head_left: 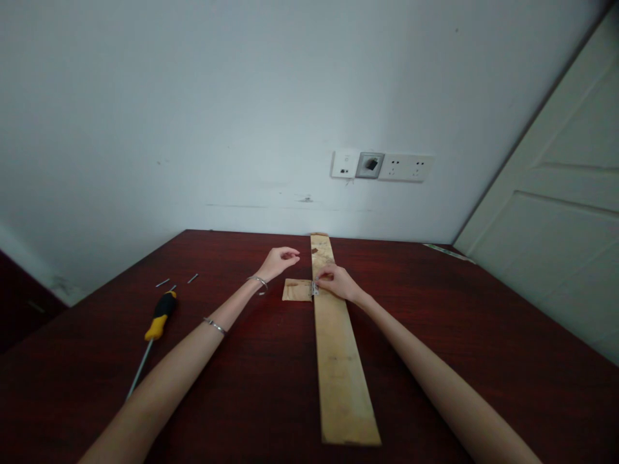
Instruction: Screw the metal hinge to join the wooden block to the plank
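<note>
My right hand is apparently pinching a hinge at the board's left edge: looking light, stiff, best rim-gripped. Left hand hovering, narrowly parted.

Left arm: bare, stretched obliquely across the bench toward its far edge. Left hand: turned toward the bench's right edge; fingers curled, thumb and forefinger tips brought near each other, a small gap left between. Right arm: bare, extended slantwise toward the far edge. Right hand: placed slightly farther from that edge than the left; fingers bent, tips gathered closely, directed toward the left edge.
</note>
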Tool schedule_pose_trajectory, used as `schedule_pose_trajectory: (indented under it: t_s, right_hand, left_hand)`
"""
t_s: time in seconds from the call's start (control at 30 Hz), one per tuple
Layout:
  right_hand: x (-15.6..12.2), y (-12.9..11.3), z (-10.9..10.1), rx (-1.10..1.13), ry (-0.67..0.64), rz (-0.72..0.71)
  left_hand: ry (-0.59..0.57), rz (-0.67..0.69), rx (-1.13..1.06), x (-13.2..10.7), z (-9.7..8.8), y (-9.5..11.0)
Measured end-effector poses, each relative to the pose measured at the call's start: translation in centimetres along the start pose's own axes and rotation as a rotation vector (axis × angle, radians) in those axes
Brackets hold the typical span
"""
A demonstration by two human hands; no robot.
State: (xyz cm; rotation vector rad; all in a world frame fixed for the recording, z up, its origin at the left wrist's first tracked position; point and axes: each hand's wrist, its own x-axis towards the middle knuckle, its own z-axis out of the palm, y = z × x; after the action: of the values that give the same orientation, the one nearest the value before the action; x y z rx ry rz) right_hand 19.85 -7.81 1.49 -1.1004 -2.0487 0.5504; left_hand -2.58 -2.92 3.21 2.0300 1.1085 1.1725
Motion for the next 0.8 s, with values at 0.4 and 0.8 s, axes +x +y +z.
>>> schedule_pose_trajectory:
  t_s: [0.4, 0.8]
  right_hand:
    - [0.0, 0.1, -0.1, 0.033, -0.026, 0.042]
    - [0.2, 1.6, -0.5, 0.143, -0.004, 0.14]
  left_hand:
    - [-0.022, -0.011, 0.023, -0.2, 0.1, -0.1]
    - [-0.018, 0.027, 0.003, 0.0, -0.4, 2.2]
